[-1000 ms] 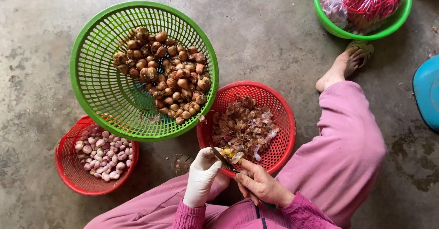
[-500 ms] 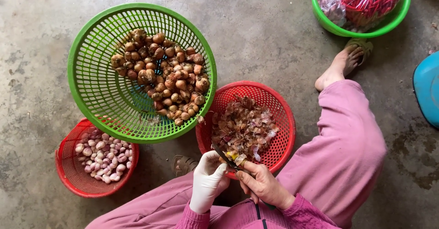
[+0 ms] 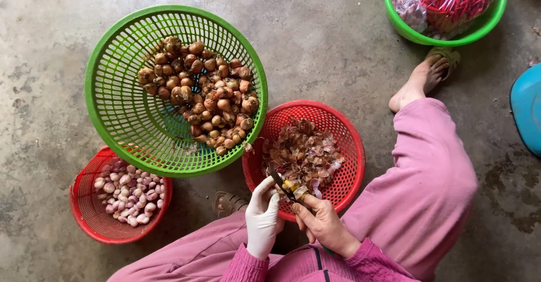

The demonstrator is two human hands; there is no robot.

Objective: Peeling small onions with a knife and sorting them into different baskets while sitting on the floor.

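Your right hand [image 3: 324, 223] grips a knife [image 3: 280, 181]; your gloved left hand [image 3: 263, 217] pinches a shallot [image 3: 291, 187] over the peel basket [image 3: 349, 147], green basket [image 3: 124, 118] at ten o'clock.

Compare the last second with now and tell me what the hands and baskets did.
Little moved. The gloved left hand closed in against the shallot over the red peel basket; the bare right hand kept the knife on it. Nothing was picked up or dropped. The green basket and the small red basket of peeled shallots stayed put.

Green basket [image 3: 112, 113] of brown shallots [image 3: 205, 93], red basket [image 3: 349, 147], white-gloved left hand [image 3: 264, 217].
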